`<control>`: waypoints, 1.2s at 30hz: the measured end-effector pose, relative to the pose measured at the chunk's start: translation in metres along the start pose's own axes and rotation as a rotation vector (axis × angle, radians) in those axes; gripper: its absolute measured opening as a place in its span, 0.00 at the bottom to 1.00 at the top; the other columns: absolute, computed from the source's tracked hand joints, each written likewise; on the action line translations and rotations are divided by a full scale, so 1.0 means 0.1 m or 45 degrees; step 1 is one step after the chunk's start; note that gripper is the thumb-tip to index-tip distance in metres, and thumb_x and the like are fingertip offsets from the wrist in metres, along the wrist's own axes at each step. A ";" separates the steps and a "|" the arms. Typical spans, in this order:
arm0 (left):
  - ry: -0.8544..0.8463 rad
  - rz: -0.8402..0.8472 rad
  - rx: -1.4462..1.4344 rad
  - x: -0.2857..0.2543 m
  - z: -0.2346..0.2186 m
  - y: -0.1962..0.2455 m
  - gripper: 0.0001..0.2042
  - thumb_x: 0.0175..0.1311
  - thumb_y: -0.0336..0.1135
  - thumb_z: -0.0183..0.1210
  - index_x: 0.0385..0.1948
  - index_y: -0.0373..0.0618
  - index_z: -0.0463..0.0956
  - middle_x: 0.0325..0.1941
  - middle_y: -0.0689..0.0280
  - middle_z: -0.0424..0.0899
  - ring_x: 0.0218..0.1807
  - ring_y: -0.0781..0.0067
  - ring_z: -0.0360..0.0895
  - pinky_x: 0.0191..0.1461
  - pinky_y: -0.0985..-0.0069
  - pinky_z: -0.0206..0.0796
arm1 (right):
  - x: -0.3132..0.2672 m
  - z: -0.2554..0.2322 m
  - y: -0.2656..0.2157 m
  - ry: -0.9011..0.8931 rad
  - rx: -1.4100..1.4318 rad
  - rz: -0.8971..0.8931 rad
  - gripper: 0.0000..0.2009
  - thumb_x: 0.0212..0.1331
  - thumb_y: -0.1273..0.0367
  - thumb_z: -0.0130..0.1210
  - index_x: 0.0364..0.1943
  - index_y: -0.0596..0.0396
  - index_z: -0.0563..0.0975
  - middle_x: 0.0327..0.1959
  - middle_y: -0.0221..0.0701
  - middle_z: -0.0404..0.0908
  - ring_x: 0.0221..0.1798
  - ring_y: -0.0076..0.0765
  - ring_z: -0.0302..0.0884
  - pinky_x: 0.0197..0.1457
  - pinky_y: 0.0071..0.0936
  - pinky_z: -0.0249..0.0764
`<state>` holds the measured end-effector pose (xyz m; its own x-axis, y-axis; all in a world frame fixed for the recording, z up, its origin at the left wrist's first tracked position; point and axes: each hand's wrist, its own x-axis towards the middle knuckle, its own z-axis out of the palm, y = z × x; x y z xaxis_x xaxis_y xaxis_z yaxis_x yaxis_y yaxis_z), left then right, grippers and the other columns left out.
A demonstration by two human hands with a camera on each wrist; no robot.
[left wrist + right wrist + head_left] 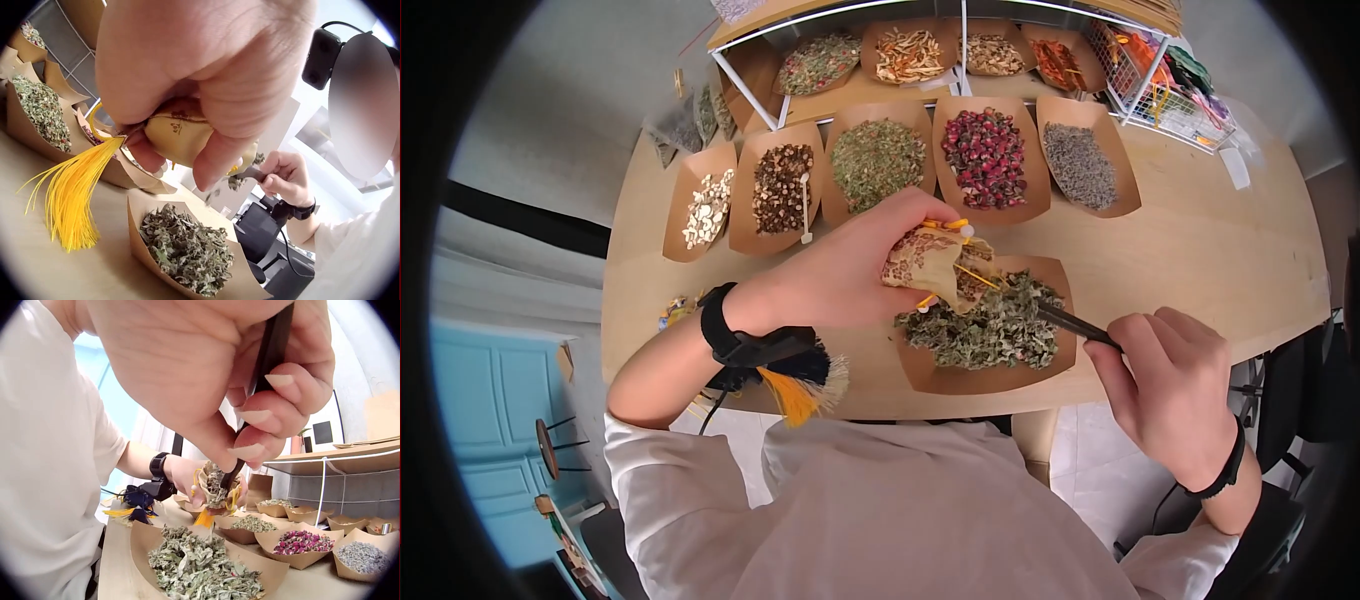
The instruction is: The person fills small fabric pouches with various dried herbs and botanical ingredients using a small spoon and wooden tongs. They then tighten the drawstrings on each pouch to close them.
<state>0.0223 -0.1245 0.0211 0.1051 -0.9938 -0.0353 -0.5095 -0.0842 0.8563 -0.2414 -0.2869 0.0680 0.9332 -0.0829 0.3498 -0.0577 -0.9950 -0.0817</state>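
Observation:
My left hand (850, 262) grips a small cream patterned pouch (922, 262) with yellow cords and a yellow tassel (78, 194). The pouch's mouth faces right, and dried leaves show in it in the right wrist view. My right hand (1170, 385) holds dark tongs (1080, 325), fingers curled round them; in the right wrist view the tips of the tongs (231, 478) are at the pouch's mouth. Below the pouch lies a paper tray (970, 382) of grey-green dried leaves (1000, 335). In the left wrist view some leaf bits are at the tongs' tips.
Behind stands a row of paper trays with white slices (708, 208), brown pieces (780, 188) and a white spoon (806, 205), green herbs (878, 160), red buds (985, 160) and lavender-grey buds (1080, 165). A shelf (840, 102) holds more trays. Dark tassels (785, 375) lie near my left forearm.

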 end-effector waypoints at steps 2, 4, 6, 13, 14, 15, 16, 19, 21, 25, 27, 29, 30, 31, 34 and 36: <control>0.011 -0.003 -0.039 -0.01 -0.02 -0.02 0.30 0.51 0.17 0.67 0.58 0.46 0.70 0.55 0.67 0.73 0.60 0.74 0.73 0.66 0.75 0.65 | -0.06 0.01 0.00 -0.020 -0.004 0.023 0.12 0.50 0.71 0.69 0.26 0.54 0.72 0.18 0.30 0.68 0.21 0.38 0.69 0.24 0.35 0.67; 0.008 -0.007 -0.074 -0.02 -0.03 -0.04 0.29 0.51 0.17 0.68 0.58 0.46 0.70 0.55 0.68 0.73 0.59 0.75 0.72 0.65 0.75 0.65 | -0.11 0.07 0.01 -0.087 0.024 0.039 0.13 0.51 0.70 0.68 0.26 0.54 0.71 0.18 0.30 0.69 0.22 0.39 0.70 0.24 0.35 0.68; 0.010 -0.012 -0.111 -0.03 -0.05 -0.05 0.29 0.52 0.18 0.68 0.57 0.47 0.70 0.55 0.69 0.72 0.58 0.76 0.72 0.65 0.76 0.65 | -0.14 0.10 0.02 -0.110 0.019 0.053 0.13 0.51 0.70 0.68 0.26 0.54 0.71 0.18 0.31 0.69 0.22 0.39 0.71 0.25 0.36 0.68; -0.046 0.066 -0.245 -0.05 -0.10 -0.04 0.30 0.50 0.17 0.70 0.56 0.47 0.70 0.55 0.70 0.72 0.57 0.78 0.72 0.64 0.78 0.65 | -0.14 0.05 0.04 -0.239 0.013 0.129 0.13 0.51 0.70 0.68 0.26 0.55 0.70 0.19 0.32 0.71 0.24 0.42 0.72 0.27 0.40 0.69; -0.045 0.065 -0.311 -0.05 -0.11 -0.04 0.30 0.50 0.17 0.70 0.56 0.46 0.70 0.54 0.70 0.71 0.57 0.79 0.71 0.64 0.78 0.65 | -0.14 0.03 0.06 -0.236 0.013 0.126 0.13 0.51 0.70 0.68 0.26 0.55 0.70 0.19 0.32 0.71 0.24 0.42 0.72 0.27 0.40 0.69; -0.041 0.065 -0.309 -0.05 -0.12 -0.03 0.30 0.50 0.17 0.70 0.56 0.46 0.70 0.54 0.70 0.71 0.57 0.79 0.71 0.64 0.78 0.65 | -0.13 0.01 0.07 -0.224 0.029 0.139 0.13 0.51 0.70 0.68 0.26 0.55 0.71 0.19 0.33 0.71 0.24 0.42 0.72 0.27 0.40 0.68; -0.038 0.065 -0.308 -0.05 -0.13 0.00 0.30 0.50 0.17 0.70 0.56 0.46 0.70 0.55 0.70 0.71 0.57 0.79 0.71 0.64 0.78 0.65 | -0.13 -0.03 0.08 -0.212 0.045 0.151 0.13 0.51 0.70 0.68 0.27 0.56 0.71 0.20 0.33 0.72 0.23 0.43 0.73 0.26 0.39 0.68; -0.032 0.078 -0.293 -0.05 -0.12 -0.01 0.30 0.50 0.16 0.70 0.56 0.46 0.69 0.55 0.71 0.71 0.57 0.79 0.71 0.64 0.78 0.64 | -0.09 -0.18 0.02 -0.080 0.113 0.230 0.12 0.52 0.70 0.69 0.29 0.57 0.74 0.21 0.34 0.74 0.22 0.44 0.72 0.26 0.39 0.67; -0.036 0.092 -0.277 -0.05 -0.11 -0.02 0.30 0.50 0.16 0.69 0.57 0.46 0.69 0.55 0.71 0.71 0.57 0.79 0.71 0.64 0.78 0.64 | -0.05 -0.25 -0.02 -0.025 0.146 0.209 0.12 0.52 0.70 0.70 0.31 0.57 0.75 0.21 0.33 0.74 0.20 0.43 0.72 0.24 0.37 0.66; -0.038 0.126 -0.223 -0.03 -0.04 0.02 0.32 0.49 0.14 0.67 0.58 0.47 0.68 0.56 0.69 0.70 0.59 0.76 0.71 0.66 0.77 0.63 | 0.11 -0.25 -0.16 0.051 0.115 0.062 0.12 0.51 0.69 0.70 0.31 0.55 0.75 0.20 0.29 0.70 0.20 0.37 0.71 0.21 0.35 0.65; -0.031 0.147 -0.160 -0.02 0.00 0.05 0.32 0.49 0.14 0.66 0.59 0.47 0.68 0.56 0.68 0.69 0.61 0.74 0.70 0.67 0.76 0.63 | 0.19 -0.18 -0.22 0.055 -0.022 -0.002 0.12 0.52 0.68 0.69 0.31 0.54 0.74 0.21 0.28 0.68 0.20 0.33 0.71 0.20 0.32 0.66; -0.010 0.203 -0.075 -0.03 0.03 0.09 0.34 0.46 0.14 0.65 0.59 0.46 0.68 0.58 0.65 0.69 0.64 0.69 0.68 0.70 0.74 0.60 | 0.27 -0.13 -0.29 0.031 0.015 0.053 0.13 0.53 0.70 0.70 0.34 0.55 0.75 0.22 0.31 0.72 0.21 0.39 0.73 0.23 0.35 0.66; -0.013 0.193 -0.056 -0.04 0.04 0.10 0.35 0.46 0.14 0.65 0.61 0.45 0.67 0.59 0.64 0.68 0.66 0.66 0.67 0.73 0.72 0.58 | 0.31 -0.09 -0.30 0.025 -0.043 0.037 0.13 0.53 0.69 0.70 0.33 0.54 0.74 0.22 0.30 0.71 0.21 0.37 0.73 0.23 0.34 0.67; -0.015 0.192 -0.057 -0.04 0.05 0.11 0.35 0.46 0.14 0.65 0.61 0.45 0.67 0.59 0.64 0.68 0.66 0.66 0.67 0.73 0.72 0.58 | 0.35 -0.05 -0.31 0.019 -0.102 0.022 0.13 0.53 0.69 0.70 0.32 0.53 0.73 0.22 0.29 0.70 0.22 0.36 0.73 0.23 0.33 0.67; 0.053 0.243 -0.019 -0.04 0.08 0.12 0.36 0.45 0.15 0.65 0.62 0.45 0.67 0.60 0.62 0.68 0.66 0.65 0.67 0.73 0.70 0.58 | 0.45 0.14 -0.30 0.105 -0.254 -0.083 0.08 0.48 0.71 0.60 0.27 0.52 0.70 0.21 0.24 0.68 0.21 0.24 0.71 0.18 0.24 0.65; 0.084 0.260 -0.019 -0.05 0.09 0.15 0.37 0.45 0.16 0.66 0.63 0.44 0.66 0.61 0.61 0.68 0.66 0.64 0.67 0.73 0.69 0.59 | 0.50 0.17 -0.31 0.083 -0.258 -0.100 0.08 0.48 0.70 0.60 0.28 0.52 0.70 0.20 0.24 0.69 0.20 0.24 0.71 0.18 0.24 0.65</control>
<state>0.0069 -0.1217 0.0291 0.0566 -0.9833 0.1732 -0.5132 0.1201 0.8498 -0.1870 -0.2594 0.0719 0.9130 -0.0015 0.4080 -0.0621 -0.9888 0.1354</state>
